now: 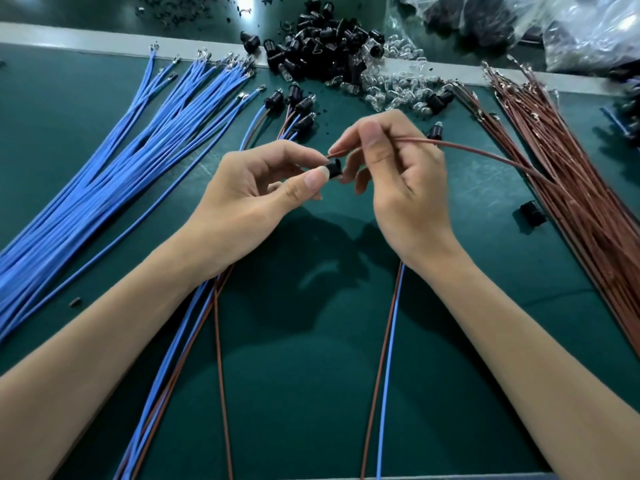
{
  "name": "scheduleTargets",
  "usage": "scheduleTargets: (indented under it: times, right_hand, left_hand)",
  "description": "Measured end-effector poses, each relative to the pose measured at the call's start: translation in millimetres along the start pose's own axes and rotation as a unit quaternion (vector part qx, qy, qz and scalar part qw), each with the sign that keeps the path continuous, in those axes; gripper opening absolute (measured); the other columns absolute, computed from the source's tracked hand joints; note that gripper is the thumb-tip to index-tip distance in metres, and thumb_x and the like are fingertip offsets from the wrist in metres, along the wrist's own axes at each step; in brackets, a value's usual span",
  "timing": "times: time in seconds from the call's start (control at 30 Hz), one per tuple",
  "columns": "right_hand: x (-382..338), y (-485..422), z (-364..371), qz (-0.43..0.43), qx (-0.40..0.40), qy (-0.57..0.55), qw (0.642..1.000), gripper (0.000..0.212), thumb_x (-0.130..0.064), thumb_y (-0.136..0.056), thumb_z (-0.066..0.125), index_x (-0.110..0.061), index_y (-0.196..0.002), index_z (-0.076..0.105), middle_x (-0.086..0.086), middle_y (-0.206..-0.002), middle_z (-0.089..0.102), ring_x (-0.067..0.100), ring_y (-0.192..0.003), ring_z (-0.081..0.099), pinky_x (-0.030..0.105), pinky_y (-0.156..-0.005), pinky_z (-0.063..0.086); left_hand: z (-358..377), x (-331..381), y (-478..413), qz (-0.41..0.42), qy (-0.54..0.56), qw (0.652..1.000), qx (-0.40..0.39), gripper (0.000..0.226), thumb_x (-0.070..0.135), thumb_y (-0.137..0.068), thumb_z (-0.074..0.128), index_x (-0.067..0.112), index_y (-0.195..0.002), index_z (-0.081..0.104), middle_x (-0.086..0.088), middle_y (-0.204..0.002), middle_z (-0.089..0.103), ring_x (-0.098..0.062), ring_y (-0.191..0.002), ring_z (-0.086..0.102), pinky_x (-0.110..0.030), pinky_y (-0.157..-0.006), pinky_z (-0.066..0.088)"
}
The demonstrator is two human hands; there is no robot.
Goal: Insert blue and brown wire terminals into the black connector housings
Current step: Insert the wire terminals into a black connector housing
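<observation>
Your L hand (252,181) pinches a black housing (335,168) between thumb & forefinger, held mid-bench above the green mat (311,341). Your R hand (398,178) pinches a brown wire (485,152) near its tip, other fingers loosely curled. The tip sits just beside the housing's upper edge; can't tell if it's in. The wire trails right to the brown bundle (571,188). Blue wires (104,161) fan out at left. At the far edge lie a heap of black housings (325,46) & clear bulbs (398,84). Clear plastic bags (571,26), top right, hold dark parts, too blurred to name. Wired housings (294,105) w/ blue-brown pairs lie beyond your L hand. A loose housing (531,211) lies near the brown bundle.
</observation>
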State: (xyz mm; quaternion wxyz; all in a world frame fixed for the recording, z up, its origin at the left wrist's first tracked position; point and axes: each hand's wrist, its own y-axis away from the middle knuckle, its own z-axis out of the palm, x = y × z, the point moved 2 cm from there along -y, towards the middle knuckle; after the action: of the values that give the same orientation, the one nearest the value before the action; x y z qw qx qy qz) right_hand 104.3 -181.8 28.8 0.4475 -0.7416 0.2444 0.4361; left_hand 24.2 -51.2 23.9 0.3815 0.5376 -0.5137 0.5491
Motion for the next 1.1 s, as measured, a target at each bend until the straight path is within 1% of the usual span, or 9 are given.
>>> scheduleTargets:
  times: [0.13,0.23,0.3,0.4,0.53,0.7,0.83,1.0,1.1]
  right_hand:
    - [-1.5,-0.6,0.1,-0.024,0.036,-0.036,0.998,0.024,-0.011,-0.101,0.031,-0.02,-0.088,0.049,0.009,-0.084,0.067,0.015,-0.065,0.067,0.026,-0.06,0.05]
    - [-1.5,-1.1,0.8,-0.011,0.051,-0.076,0.996,0.024,-0.012,-0.102,0.027,-0.019,-0.088,0.046,0.007,-0.084,0.068,0.018,-0.068,0.069,0.028,-0.063,0.051]
    - [-1.3,-2.8,-1.2,0.002,0.07,-0.1,0.993,0.024,-0.012,-0.102,0.026,-0.018,-0.088,0.045,0.007,-0.083,0.068,0.019,-0.067,0.07,0.027,-0.062,0.051]
    - [-0.6,-5.8,-4.3,0.021,0.103,-0.134,0.985,0.02,-0.012,-0.101,0.029,-0.015,-0.088,0.043,0.008,-0.08,0.067,0.017,-0.065,0.068,0.026,-0.062,0.051]
    - [-0.5,-5.4,-5.2,0.019,0.125,-0.145,0.981,0.013,-0.001,-0.097,0.046,-0.013,-0.092,0.045,0.007,-0.082,0.065,0.012,-0.066,0.065,0.025,-0.066,0.051]
    - [-0.2,-1.4,0.8,0.032,0.067,-0.126,0.989,0.016,0.002,-0.094,0.051,-0.013,-0.09,0.053,0.004,-0.083,0.065,0.007,-0.069,0.066,0.02,-0.067,0.051]
    - [1.5,0.6,4.9,0.057,0.028,-0.133,0.989,0.016,-0.001,-0.096,0.047,-0.013,-0.09,0.056,0.006,-0.083,0.067,0.011,-0.069,0.067,0.023,-0.067,0.053]
    - [2.7,0.9,4.6,0.069,0.02,-0.161,0.984,0.018,-0.005,-0.097,0.044,-0.012,-0.088,0.058,0.008,-0.084,0.067,0.013,-0.071,0.067,0.023,-0.068,0.052]
    - [3.7,0.0,4.2,0.085,0.014,-0.199,0.976,0.022,-0.01,-0.097,0.041,-0.01,-0.086,0.06,0.008,-0.084,0.067,0.014,-0.071,0.067,0.023,-0.068,0.051]
  left_hand:
    - [0.7,0.5,0.4,0.002,-0.021,0.999,0.024,0.01,0.022,-0.085,0.061,0.022,-0.094,0.064,0.012,-0.074,0.065,-0.002,-0.074,0.061,-0.02,-0.07,0.044]
    - [0.1,1.2,-0.2,0.004,-0.024,0.999,0.043,0.009,0.021,-0.086,0.06,0.022,-0.094,0.064,0.008,-0.08,0.064,-0.01,-0.076,0.059,-0.028,-0.07,0.042]
    - [-1.3,1.6,-1.1,0.009,-0.025,0.998,0.056,0.009,0.021,-0.086,0.061,0.021,-0.094,0.064,0.005,-0.081,0.063,-0.008,-0.075,0.059,-0.025,-0.071,0.043]
    - [-4.7,0.4,-2.3,0.01,-0.03,0.996,0.084,0.007,0.018,-0.089,0.062,0.02,-0.095,0.064,0.01,-0.075,0.063,0.0,-0.072,0.06,-0.016,-0.072,0.045]
    - [-6.0,-2.5,-3.2,0.001,-0.048,0.993,0.108,0.007,0.016,-0.09,0.062,0.022,-0.093,0.063,0.014,-0.073,0.064,0.001,-0.071,0.061,-0.014,-0.072,0.045]
    - [-4.5,-0.5,-3.9,0.0,-0.047,0.996,0.082,0.01,0.009,-0.09,0.062,0.018,-0.095,0.062,-0.002,-0.087,0.066,-0.003,-0.073,0.062,-0.015,-0.073,0.047]
    - [-3.3,-0.9,-2.8,-0.003,-0.046,0.996,0.073,0.015,0.005,-0.088,0.063,0.019,-0.094,0.061,0.003,-0.083,0.065,-0.004,-0.074,0.063,-0.016,-0.075,0.049]
    - [-3.0,-1.5,-2.9,-0.008,-0.045,0.997,0.061,0.015,0.007,-0.087,0.064,0.02,-0.095,0.062,0.003,-0.087,0.064,-0.005,-0.079,0.062,-0.016,-0.076,0.048]
    - [-1.8,-1.8,-2.6,-0.003,-0.063,0.997,0.05,0.014,0.009,-0.088,0.064,0.021,-0.095,0.062,0.006,-0.087,0.063,0.0,-0.079,0.058,-0.013,-0.075,0.047]
